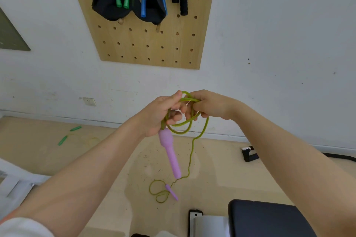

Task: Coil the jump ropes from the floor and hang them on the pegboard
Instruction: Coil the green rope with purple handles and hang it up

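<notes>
Mid-coil, chest high, in front of the pegboard (146, 44). Left hand (159, 115) curled round the gathered loops of the yellow-green rope (185, 125), with one purple handle (170, 152) dangling just below the fist. Right hand (208, 105) pinching the rope at the top of the loops, fingers folded over it, close against the left. Rest of the rope trailing down to the floor (96, 159), ending in a small tangle beside the second purple handle (171, 191).

To do this step well, probably best:
- Keep the left grip firm on the finished loops so none slide out.
- Draw up the slack with the right in even pulls, laying each new loop the same size as the last.
- Let the rope twist freely as it rises, since the tangle below looks likely to kink.
- Bring the trailing handle up last, beside the first.

Also waiting on the floor near the wall: a rope with green handles (69, 134). Already hanging on the board: green, blue and black-and-yellow handled ropes.
</notes>
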A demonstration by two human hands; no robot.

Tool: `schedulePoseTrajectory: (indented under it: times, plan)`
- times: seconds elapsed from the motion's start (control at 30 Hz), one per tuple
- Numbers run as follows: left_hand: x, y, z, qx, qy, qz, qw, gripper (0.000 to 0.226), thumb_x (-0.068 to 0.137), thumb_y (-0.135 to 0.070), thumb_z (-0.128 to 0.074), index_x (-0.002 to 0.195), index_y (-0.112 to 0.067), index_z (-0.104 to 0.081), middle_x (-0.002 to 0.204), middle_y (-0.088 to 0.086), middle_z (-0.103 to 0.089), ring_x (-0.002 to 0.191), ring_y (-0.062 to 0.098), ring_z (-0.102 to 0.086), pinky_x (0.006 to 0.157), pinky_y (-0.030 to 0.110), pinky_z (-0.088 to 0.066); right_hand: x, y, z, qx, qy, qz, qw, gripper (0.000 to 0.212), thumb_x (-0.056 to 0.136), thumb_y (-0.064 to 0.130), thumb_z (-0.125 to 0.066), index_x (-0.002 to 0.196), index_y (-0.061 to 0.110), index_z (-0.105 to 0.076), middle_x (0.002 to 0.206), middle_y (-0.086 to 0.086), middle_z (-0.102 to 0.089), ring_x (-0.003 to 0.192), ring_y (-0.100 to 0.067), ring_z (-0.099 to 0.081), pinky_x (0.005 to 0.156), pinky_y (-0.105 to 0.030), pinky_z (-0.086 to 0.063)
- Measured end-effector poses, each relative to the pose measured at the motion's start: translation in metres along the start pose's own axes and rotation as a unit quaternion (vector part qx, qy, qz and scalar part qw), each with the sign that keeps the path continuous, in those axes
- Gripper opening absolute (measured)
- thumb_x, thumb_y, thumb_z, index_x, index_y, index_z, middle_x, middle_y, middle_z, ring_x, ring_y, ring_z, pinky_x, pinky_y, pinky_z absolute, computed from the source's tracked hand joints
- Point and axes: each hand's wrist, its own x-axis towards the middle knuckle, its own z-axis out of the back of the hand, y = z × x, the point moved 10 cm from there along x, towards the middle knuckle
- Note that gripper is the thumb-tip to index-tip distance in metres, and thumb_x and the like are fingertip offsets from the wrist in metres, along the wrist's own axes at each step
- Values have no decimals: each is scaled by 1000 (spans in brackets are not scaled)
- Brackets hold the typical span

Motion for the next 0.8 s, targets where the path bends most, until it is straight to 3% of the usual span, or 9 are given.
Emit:
schedulePoseTrajectory:
  times: [0.1, 0.27, 0.33, 0.43, 0.53, 0.63, 0.8]
  plan:
    - [1, -4, 16, 4, -48, 6, 999, 44, 96, -35, -41, 56, -16, -36, 60, -3, -47, 38, 6, -36, 37, 14, -26, -5, 1, 1, 111, 34, 45, 992, 23, 88, -2, -45, 91, 11, -63, 77, 6, -67, 70, -10, -52, 57, -19, -35]
    - [6, -3, 23, 16, -88, -5, 996, 43, 94, -31, -50, 55, -12, -42, 59, -3, -48, 43, 9, -44, 41, 16, -35, -1, -4, 5, 181, 18, 50, 982, 26, 90, -5, -42, 88, 14, -59, 74, 1, -62, 65, -6, -51, 58, -20, -33]
    - [7, -6, 21, 39, -91, -14, 995, 37, 94, -31, -50, 63, -10, -51, 59, -3, -51, 46, 11, -48, 44, 17, -38, 1, -6, 10, 175, -3, 42, 984, 27, 89, -6, -40, 89, 15, -58, 74, -1, -58, 66, -8, -50, 59, -21, -37]
    - [12, -11, 18, 106, -94, -36, 989, 21, 98, -27, -44, 93, -9, -52, 63, 1, -51, 52, 14, -56, 51, 20, -46, 6, -7, 14, 78, -25, 20, 996, 31, 90, -4, -33, 93, 17, -55, 78, -4, -54, 75, -14, -51, 75, -29, -48]
    - [13, -14, 22, 182, -117, -62, 974, 25, 101, -25, -35, 87, -11, -50, 56, -2, -43, 57, 14, -55, 60, 24, -46, 8, -5, 11, 36, -13, -9, 999, 32, 89, -3, -30, 99, 17, -53, 80, -3, -50, 76, -14, -52, 80, -35, -53]
    - [13, -16, 24, 162, -128, -66, 976, 34, 101, -30, -34, 77, -9, -48, 48, -8, -47, 55, 13, -56, 60, 25, -47, 7, -8, 13, 168, -22, -18, 985, 34, 85, -8, -32, 102, 9, -55, 75, -6, -50, 70, -19, -56, 75, -36, -56]
    - [16, -19, 21, 11, -103, -79, 991, 44, 101, -36, -29, 72, -9, -46, 54, -3, -40, 58, 14, -49, 70, 25, -44, 5, 0, 15, 359, -22, 22, 933, 27, 68, -9, -29, 73, 5, -52, 60, -6, -47, 55, -21, -46, 72, -39, -55]
